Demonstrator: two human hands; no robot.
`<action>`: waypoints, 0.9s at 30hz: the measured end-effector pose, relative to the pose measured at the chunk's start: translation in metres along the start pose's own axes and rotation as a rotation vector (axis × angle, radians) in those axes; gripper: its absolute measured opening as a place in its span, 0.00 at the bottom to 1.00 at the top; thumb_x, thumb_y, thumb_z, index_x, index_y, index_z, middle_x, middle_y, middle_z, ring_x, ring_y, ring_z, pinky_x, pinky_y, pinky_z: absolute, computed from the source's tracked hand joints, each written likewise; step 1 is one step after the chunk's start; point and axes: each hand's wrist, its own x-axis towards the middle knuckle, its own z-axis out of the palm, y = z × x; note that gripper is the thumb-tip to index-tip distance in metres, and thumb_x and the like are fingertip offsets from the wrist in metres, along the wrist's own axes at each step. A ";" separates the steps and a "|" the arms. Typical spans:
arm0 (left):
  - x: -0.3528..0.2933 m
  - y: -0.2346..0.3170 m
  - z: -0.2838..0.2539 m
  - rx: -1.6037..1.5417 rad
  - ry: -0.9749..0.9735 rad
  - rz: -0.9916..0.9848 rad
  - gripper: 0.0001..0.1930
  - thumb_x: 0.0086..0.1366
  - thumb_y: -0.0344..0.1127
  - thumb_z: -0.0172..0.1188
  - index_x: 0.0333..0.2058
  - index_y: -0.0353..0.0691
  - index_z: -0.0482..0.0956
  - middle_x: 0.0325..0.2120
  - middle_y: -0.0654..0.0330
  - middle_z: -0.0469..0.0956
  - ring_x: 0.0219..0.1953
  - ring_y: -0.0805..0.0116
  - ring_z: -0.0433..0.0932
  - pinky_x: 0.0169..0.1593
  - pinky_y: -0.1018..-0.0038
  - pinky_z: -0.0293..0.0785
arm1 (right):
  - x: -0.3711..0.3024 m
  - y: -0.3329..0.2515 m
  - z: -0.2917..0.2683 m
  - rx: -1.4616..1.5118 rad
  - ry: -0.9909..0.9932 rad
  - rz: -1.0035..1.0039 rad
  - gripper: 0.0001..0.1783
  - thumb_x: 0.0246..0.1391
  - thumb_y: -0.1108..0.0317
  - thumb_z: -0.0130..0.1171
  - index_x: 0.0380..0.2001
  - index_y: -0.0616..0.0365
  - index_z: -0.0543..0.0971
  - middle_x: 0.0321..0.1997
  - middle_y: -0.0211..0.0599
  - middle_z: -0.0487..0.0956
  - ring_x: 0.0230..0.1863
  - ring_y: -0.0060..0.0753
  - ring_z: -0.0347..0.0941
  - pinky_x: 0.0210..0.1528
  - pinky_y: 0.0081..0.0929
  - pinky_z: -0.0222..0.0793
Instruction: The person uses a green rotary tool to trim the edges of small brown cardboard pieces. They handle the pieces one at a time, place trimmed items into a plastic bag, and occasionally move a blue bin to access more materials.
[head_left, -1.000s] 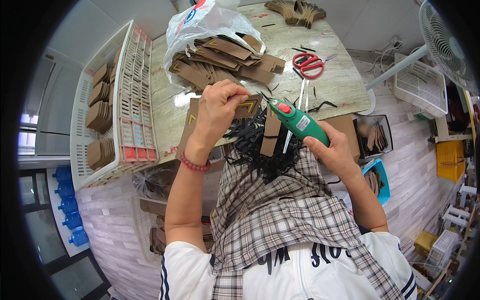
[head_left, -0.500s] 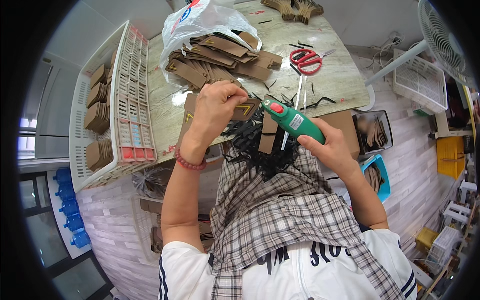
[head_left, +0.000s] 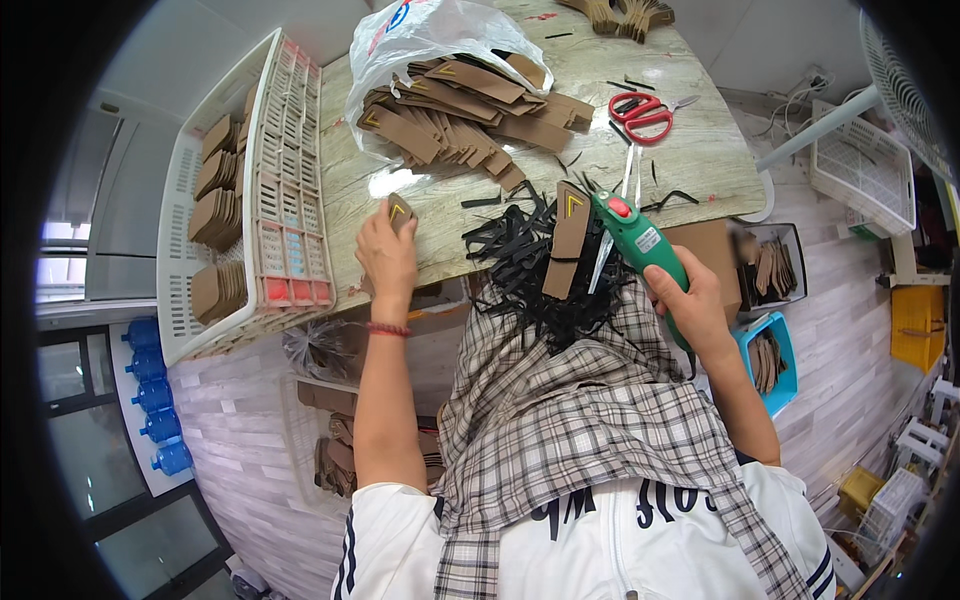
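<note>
My left hand point(head_left: 388, 255) is over the table's near left part, its fingers closed on a brown fabric piece point(head_left: 400, 212) with a yellow chevron; the hand hides most of that piece. My right hand point(head_left: 695, 300) grips a green handheld electric cutter point(head_left: 643, 238) with a red button. The cutter's tip points away from me, beside another brown piece point(head_left: 567, 240) with a yellow chevron and a black band across it. That piece lies on a heap of black strips point(head_left: 520, 235) spilling from the table edge onto my plaid apron point(head_left: 590, 410).
A white plastic bag point(head_left: 430, 35) and stacked brown pieces point(head_left: 460, 115) occupy the table's far side. Red-handled scissors point(head_left: 643, 118) lie to the right. White crates point(head_left: 290, 190) with brown stacks stand at left. A blue bin point(head_left: 790, 360) and a fan point(head_left: 905, 90) are at right.
My left hand has moved left, away from the cutter, carrying a brown piece. The chevron piece on the black strips is now uncovered. The whole view has shifted slightly.
</note>
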 end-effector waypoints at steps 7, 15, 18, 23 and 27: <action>0.005 0.027 0.002 0.278 0.325 0.061 0.21 0.59 0.37 0.60 0.51 0.41 0.70 0.49 0.49 0.66 0.52 0.50 0.65 0.58 0.56 0.57 | -0.003 0.007 -0.011 0.016 0.080 -0.013 0.17 0.56 0.59 0.61 0.40 0.63 0.77 0.21 0.25 0.73 0.19 0.12 0.65 0.21 0.14 0.62; -0.034 0.184 0.044 -0.231 -0.027 0.141 0.17 0.48 0.48 0.68 0.32 0.42 0.82 0.31 0.61 0.73 0.39 0.60 0.70 0.46 0.64 0.60 | -0.007 0.015 -0.011 -0.013 0.129 0.030 0.19 0.55 0.57 0.63 0.40 0.63 0.77 0.22 0.25 0.74 0.19 0.13 0.66 0.22 0.15 0.63; -0.033 0.190 0.052 -0.316 -0.063 0.095 0.16 0.46 0.45 0.69 0.31 0.43 0.82 0.32 0.61 0.74 0.40 0.60 0.70 0.46 0.64 0.60 | -0.010 0.018 -0.010 -0.008 0.125 0.039 0.20 0.55 0.57 0.63 0.40 0.63 0.77 0.22 0.26 0.74 0.19 0.14 0.66 0.21 0.17 0.64; -0.051 0.196 0.056 -0.369 -0.105 0.083 0.15 0.44 0.39 0.70 0.32 0.44 0.81 0.30 0.63 0.72 0.39 0.62 0.69 0.46 0.66 0.59 | -0.009 0.022 -0.007 0.016 0.124 0.026 0.19 0.55 0.58 0.63 0.40 0.63 0.77 0.22 0.26 0.74 0.19 0.14 0.66 0.21 0.17 0.64; -0.057 0.203 0.053 -0.453 -0.119 0.151 0.13 0.45 0.35 0.69 0.32 0.47 0.79 0.29 0.66 0.71 0.38 0.64 0.69 0.46 0.69 0.57 | -0.009 0.021 -0.005 0.016 0.127 0.028 0.18 0.55 0.60 0.62 0.41 0.64 0.77 0.23 0.27 0.74 0.19 0.14 0.66 0.22 0.17 0.64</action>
